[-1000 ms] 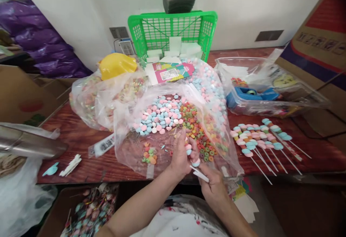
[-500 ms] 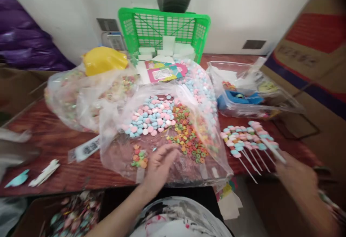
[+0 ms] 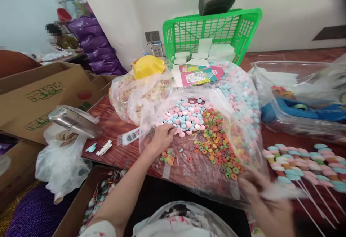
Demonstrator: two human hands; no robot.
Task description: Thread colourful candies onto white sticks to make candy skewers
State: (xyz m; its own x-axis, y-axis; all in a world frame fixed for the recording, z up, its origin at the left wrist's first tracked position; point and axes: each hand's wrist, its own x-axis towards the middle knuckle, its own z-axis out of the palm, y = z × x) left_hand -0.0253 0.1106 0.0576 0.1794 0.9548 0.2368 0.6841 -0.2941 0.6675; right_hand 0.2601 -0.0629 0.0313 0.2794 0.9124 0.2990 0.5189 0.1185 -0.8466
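At the near left edge of a pile of pink, blue and white marshmallows (image 3: 187, 116), my left hand (image 3: 163, 138) has its fingertips pinched together, apparently on one of them. Coloured cereal rings (image 3: 220, 141) lie right of the pile, on the same clear plastic bag (image 3: 200, 183). My right hand (image 3: 266, 201), smeared by motion, is over the bag's right front corner with its fingers curled. A blurred white thing (image 3: 283, 191) sticks out from it, its kind unclear. To the right are several marshmallow skewers (image 3: 305, 165) on white sticks.
A green basket (image 3: 212, 21) stands behind the bags. Right of it is a clear plastic bin (image 3: 305, 121) with a blue tape holder (image 3: 316, 110). On the left are a steel flask (image 3: 75, 121) and cardboard boxes (image 3: 40, 96). Another person (image 3: 65, 39) sits far back left.
My view has swung left. My left hand has moved forward from bare plastic to the marshmallow pile and pinched. My right hand has drawn back leftward from the skewers.
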